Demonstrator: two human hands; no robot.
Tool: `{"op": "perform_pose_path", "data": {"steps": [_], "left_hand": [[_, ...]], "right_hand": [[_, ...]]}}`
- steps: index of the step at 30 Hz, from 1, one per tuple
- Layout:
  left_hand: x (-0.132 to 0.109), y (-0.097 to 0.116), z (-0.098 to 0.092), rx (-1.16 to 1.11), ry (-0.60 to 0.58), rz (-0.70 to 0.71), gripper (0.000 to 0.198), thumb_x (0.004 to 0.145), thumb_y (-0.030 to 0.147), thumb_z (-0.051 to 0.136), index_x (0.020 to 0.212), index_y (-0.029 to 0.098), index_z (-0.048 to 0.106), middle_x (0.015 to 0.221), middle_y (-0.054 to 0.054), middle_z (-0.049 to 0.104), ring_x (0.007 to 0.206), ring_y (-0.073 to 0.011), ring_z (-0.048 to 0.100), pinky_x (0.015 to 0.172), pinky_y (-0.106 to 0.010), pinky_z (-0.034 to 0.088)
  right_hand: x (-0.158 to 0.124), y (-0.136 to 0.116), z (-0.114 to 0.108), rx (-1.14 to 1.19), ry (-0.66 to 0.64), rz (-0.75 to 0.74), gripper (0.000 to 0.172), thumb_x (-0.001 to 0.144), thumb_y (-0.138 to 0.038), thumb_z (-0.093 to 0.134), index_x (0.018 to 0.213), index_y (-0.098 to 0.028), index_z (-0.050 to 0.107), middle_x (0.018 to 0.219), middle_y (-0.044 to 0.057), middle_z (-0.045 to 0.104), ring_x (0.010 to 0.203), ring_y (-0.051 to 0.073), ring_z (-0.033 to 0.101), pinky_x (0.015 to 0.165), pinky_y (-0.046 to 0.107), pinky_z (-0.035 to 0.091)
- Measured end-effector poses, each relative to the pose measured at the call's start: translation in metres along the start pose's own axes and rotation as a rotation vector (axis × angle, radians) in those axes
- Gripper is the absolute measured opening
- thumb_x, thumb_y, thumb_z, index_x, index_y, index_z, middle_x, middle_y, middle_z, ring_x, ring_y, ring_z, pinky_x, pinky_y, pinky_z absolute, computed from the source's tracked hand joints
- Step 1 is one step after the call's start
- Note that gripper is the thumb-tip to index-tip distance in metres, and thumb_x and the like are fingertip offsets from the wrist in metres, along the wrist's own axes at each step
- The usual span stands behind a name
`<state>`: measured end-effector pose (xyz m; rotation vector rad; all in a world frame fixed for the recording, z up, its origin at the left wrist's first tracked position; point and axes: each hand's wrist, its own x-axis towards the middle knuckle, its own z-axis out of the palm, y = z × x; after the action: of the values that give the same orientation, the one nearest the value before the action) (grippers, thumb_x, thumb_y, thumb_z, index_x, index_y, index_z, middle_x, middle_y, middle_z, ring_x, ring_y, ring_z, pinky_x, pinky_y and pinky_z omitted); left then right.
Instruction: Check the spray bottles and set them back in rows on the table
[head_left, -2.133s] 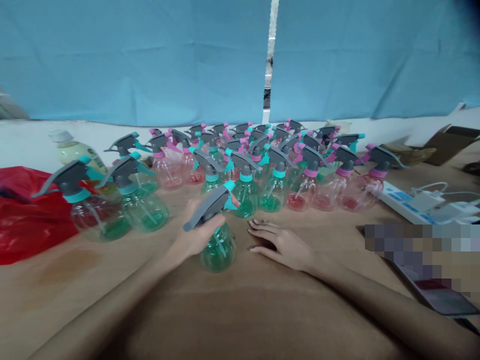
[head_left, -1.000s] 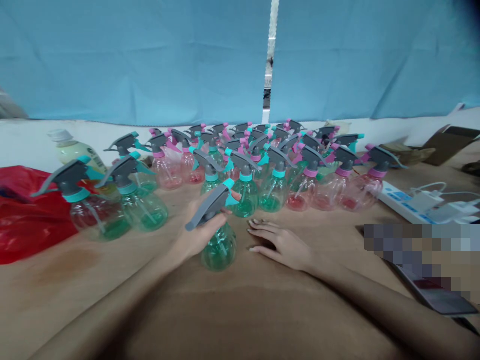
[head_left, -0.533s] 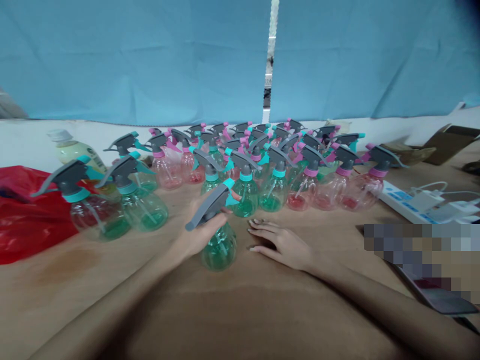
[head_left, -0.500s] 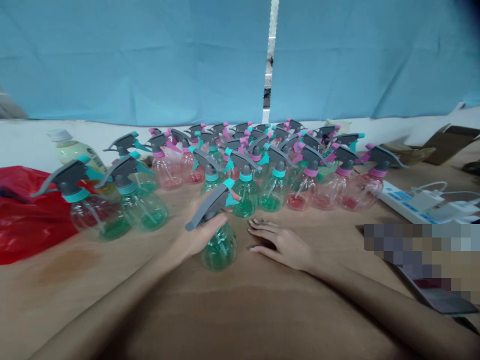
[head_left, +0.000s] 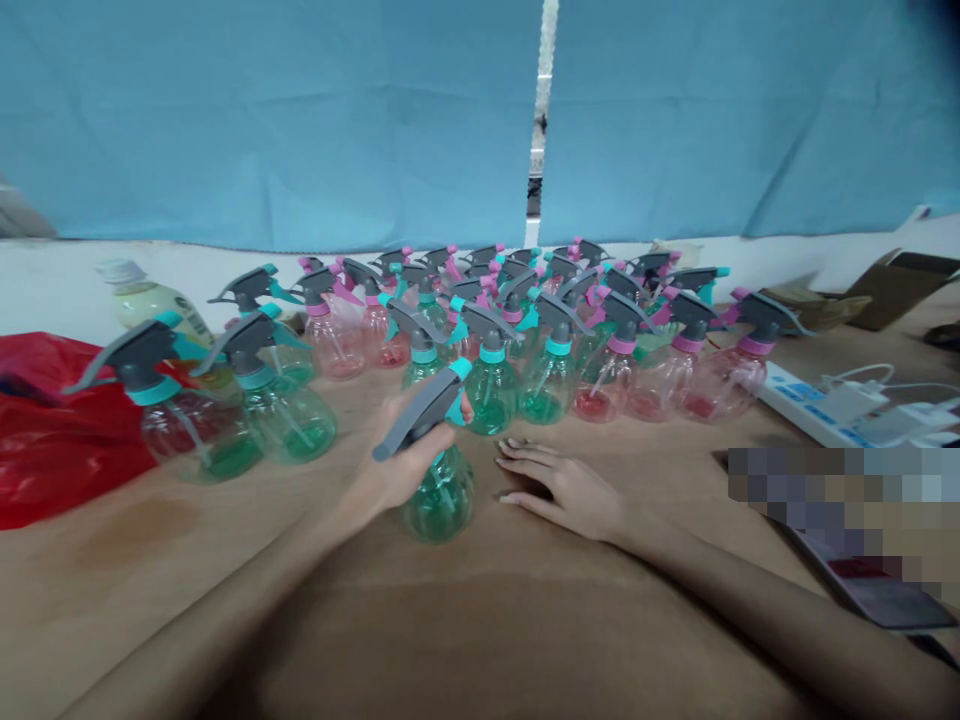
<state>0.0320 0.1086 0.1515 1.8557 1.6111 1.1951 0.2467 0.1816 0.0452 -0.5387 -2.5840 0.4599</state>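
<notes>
View: head camera, looking forward and down.
Left hand (head_left: 394, 472): closed around the neck of the green spray bottle (head_left: 442, 502), gripping it from the left; the thumb tip shows beside the teal nozzle.
Bottle position: upright on the brown surface (head_left: 480, 620), front and centre, apart from the rows behind it.
Long axis: the bottle body stands vertical. Its grey sprayer head (head_left: 416, 415) slants, with the lever tip low to the left and the nozzle high to the right.
Right hand (head_left: 562, 488): flat on the surface, palm down, fingers spread and holding nothing. The fingertips point left and stop just short of the bottle.
Nearer hand: the left, already on the bottle; the right lies just beside it on the opposite side.
Behind: a crowd of pink and green spray bottles (head_left: 525, 340), packed close. Two larger ones (head_left: 247, 410) stand to the left.
Left edge: red bag (head_left: 52, 430), with a capped drink bottle (head_left: 150, 300) behind it.
Right edge: white power strip (head_left: 814, 410) with cables.
Hidden: the left hand's fingers behind the neck, so whether any rests on the trigger cannot be told.
Unclear: a masked patch (head_left: 840, 500) at right. The far bottles overlap and cannot be counted.
</notes>
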Motion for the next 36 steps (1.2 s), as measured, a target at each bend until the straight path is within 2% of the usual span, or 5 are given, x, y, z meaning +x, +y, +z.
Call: {"op": "perform_pose_path", "data": {"steps": [10,19,23,31,36], "left_hand": [[-0.0036,-0.0041,0.0005,0.087,0.051,0.046,0.018,0.074,0.027,0.047,0.085,0.026,0.061,0.055,0.005,0.042,0.05,-0.0143,0.037,0.049,-0.028,0.031],[-0.0017,-0.0045,0.0042,-0.072,0.059,-0.021,0.022,0.072,0.028,0.055,0.092,0.023,0.062,0.073,0.0,0.064,0.066,-0.0188,0.059,0.071,-0.034,0.05],[-0.0015,-0.0015,0.0036,-0.131,0.011,-0.011,0.03,0.073,0.026,0.054,0.102,0.025,0.062,0.084,-0.001,0.068,0.082,-0.0214,0.066,0.077,-0.034,0.05],[-0.0021,-0.0048,0.0037,-0.116,0.02,0.01,0.034,0.075,0.025,0.054,0.108,0.025,0.062,0.08,-0.001,0.067,0.076,-0.0199,0.065,0.077,-0.034,0.05],[-0.0011,-0.008,0.004,-0.107,-0.001,0.045,0.037,0.076,0.023,0.052,0.112,0.028,0.061,0.09,-0.001,0.068,0.083,-0.02,0.065,0.077,-0.033,0.049]], "right_hand": [[-0.0001,-0.0003,-0.0001,-0.024,-0.009,0.006,0.052,0.09,-0.05,0.046,0.128,-0.016,0.054,0.135,0.01,0.054,0.13,0.022,0.044,0.11,0.04,0.036],[-0.0001,-0.001,-0.0002,-0.01,0.008,0.007,0.05,0.09,-0.05,0.047,0.129,-0.019,0.054,0.134,0.009,0.054,0.129,0.022,0.045,0.109,0.044,0.036],[0.0001,-0.0004,0.0001,-0.027,-0.006,0.011,0.052,0.09,-0.051,0.046,0.128,-0.016,0.054,0.135,0.01,0.054,0.13,0.022,0.044,0.11,0.041,0.035],[0.0,0.0013,0.0014,-0.013,0.005,0.003,0.05,0.09,-0.051,0.046,0.129,-0.02,0.054,0.134,0.009,0.054,0.129,0.022,0.045,0.109,0.044,0.036],[0.0,0.0004,0.0004,-0.018,-0.009,0.005,0.05,0.091,-0.05,0.046,0.128,-0.017,0.054,0.135,0.009,0.054,0.13,0.022,0.043,0.11,0.042,0.035]]}}
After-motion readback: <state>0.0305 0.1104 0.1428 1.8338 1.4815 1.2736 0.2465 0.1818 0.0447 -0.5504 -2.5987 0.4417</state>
